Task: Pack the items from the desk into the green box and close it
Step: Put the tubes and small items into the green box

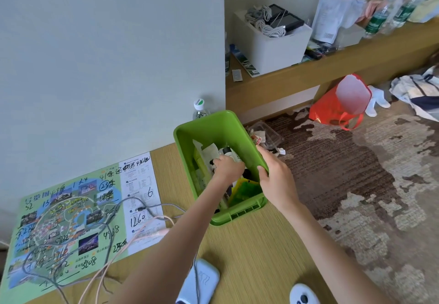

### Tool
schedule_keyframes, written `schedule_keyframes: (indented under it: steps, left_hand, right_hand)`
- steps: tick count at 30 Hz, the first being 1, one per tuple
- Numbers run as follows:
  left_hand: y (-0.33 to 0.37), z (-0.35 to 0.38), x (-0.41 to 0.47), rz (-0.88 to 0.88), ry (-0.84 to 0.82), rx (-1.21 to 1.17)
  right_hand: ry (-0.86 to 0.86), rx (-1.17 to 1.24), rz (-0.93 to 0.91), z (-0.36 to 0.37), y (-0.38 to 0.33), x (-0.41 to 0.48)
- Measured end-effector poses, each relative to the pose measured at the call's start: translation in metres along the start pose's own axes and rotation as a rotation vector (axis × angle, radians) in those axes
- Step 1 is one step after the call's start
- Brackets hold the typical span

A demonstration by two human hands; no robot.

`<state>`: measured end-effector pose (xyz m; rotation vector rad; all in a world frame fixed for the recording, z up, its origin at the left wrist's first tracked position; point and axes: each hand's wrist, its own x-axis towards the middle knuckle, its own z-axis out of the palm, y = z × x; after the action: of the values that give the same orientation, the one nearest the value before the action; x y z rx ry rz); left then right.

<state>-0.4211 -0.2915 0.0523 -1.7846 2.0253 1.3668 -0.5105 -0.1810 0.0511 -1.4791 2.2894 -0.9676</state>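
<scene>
Green box (pixel 206 123), table (pixel 249 256) edge, 1 o'clock: right hand (pixel 276 181) fingers clamp rim; left hand (pixel 228 167) fingers hold white bottle (pixel 230 153) inside. Risk: downward push could tip box off edge.

quick count: one green box (pixel 206 123), two hands (left (pixel 229 167), right (pixel 276 179)), one map (pixel 71 208), one red bag (pixel 325 109), one white box (pixel 273 49), one pink cable (pixel 161 232)

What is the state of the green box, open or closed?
Open. No lid sits on the green box; its inside shows from above, with packed items in it.
</scene>
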Motion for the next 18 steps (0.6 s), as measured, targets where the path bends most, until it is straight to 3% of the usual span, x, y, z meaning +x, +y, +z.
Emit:
schedule_keyframes:
  steps: [5,11,14,18]
  left_hand:
    - [-0.013,-0.020,-0.014,0.156,0.048,0.058]
    - [-0.040,-0.068,-0.051,0.405,0.357,-0.090]
    - [-0.070,-0.093,-0.068,0.415,0.483,-0.216]
    - [-0.138,-0.107,-0.087,0.381,0.474,-0.294]
  right_hand:
    - [0.000,-0.015,-0.017,-0.001,-0.001,-0.001]
    - [0.013,-0.185,-0.041,-0.007,-0.016,-0.005]
    - [0.068,-0.226,-0.132,-0.008,-0.037,-0.015]
    - [0.100,-0.201,-0.275,0.010,-0.076,-0.041]
